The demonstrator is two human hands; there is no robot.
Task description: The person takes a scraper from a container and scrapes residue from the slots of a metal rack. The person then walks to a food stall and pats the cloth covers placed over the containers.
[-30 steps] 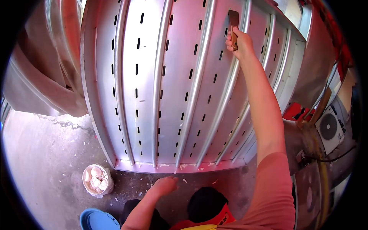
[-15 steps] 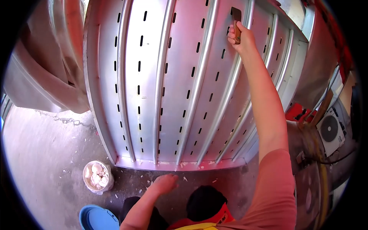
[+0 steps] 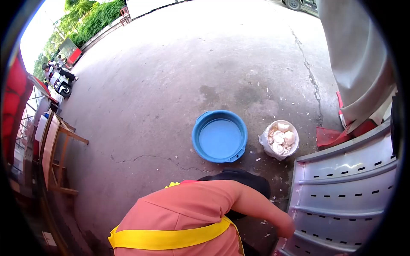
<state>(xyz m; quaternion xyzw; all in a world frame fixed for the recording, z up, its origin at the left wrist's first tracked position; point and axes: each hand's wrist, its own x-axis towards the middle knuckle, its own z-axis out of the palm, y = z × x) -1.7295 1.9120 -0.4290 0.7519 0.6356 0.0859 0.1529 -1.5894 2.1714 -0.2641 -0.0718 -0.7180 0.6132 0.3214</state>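
At the lower right of the head view, the left hand (image 3: 287,229) reaches to the near edge of a metal panel (image 3: 316,222), seeming to touch or overlap its rim. It is bent downward with the back of the wrist showing; the fingers are hidden, so I cannot tell how far open it is or whether it has hold of anything. The right hand lies outside the view, and its grip cannot be told either. The panel fills the lower right corner, its silvery surface crossed by raised bars (image 3: 341,212) and rows of short dark slots (image 3: 341,195). Just beside its upper corner stands a round white bucket (image 3: 272,154) wrapped in clear plastic, filled with pale, rounded lumps (image 3: 283,138). Near the bucket, to its left in the picture, a blue basin (image 3: 220,138) rests on the grey concrete floor (image 3: 141,119), with small pale scraps (image 3: 267,235) scattered between the panel and the person. The person leans forward in a salmon-coloured shirt (image 3: 171,205) with a yellow band (image 3: 171,240) across the back; dark clothing (image 3: 252,183) covers a leg below the basin. Above the panel hangs a greyish sheet (image 3: 358,55), with red material (image 3: 331,136) at its foot. Wooden furniture (image 3: 51,149) stands at the left, and farther off someone sits on a white scooter (image 3: 59,83) near green bushes (image 3: 100,19).
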